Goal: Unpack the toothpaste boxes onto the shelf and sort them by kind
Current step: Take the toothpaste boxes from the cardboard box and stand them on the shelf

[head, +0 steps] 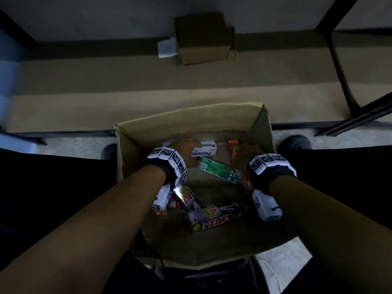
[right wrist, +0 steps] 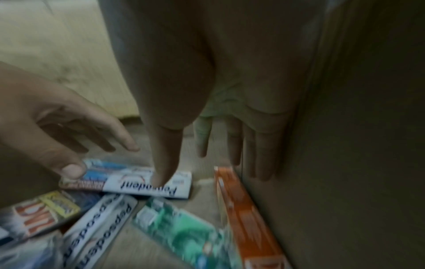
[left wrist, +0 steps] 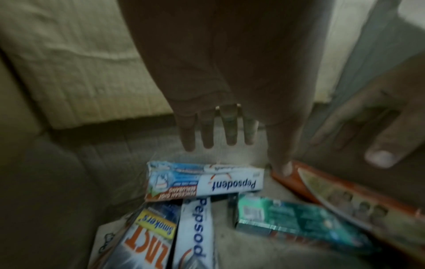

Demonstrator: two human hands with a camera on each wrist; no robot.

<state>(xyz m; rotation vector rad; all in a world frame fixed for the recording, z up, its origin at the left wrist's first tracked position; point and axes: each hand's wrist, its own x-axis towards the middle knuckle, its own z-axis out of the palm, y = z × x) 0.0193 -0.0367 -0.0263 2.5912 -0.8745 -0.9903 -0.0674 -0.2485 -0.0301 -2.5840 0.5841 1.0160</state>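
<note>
We see both arms reaching down into an open cardboard carton [head: 135,132] that stands on the floor between the person's legs, with the toothpaste boxes loose on its bottom. The left hand [left wrist: 220,76] hangs with fingers straight and slightly spread, gripping nothing, just above the far end of the carton floor; right below its fingertips lies a white Pepsodent box [left wrist: 204,180] set crosswise. A second Pepsodent box [left wrist: 195,229] runs from under that one toward the near side, and a dark Zact box [left wrist: 140,240] lies touching it on its left. The right hand [right wrist: 230,87] is also spread wide and holds nothing, its fingers pointing down along the right wall of the carton. Its thumb tip appears to touch or sit just over the crosswise Pepsodent box, though blur keeps us from saying which. An orange box [right wrist: 239,209] lies along the right wall, just beneath the right hand's fingers, and a green box [right wrist: 181,234] lies slantwise between it and the second Pepsodent box. From the head camera, two more Zact boxes [head: 214,217] lie at the near side of the carton. Beyond the carton, on the low shelf board [head: 84,81], a small brown closed box [head: 201,39] stands well apart from everything else.
</note>
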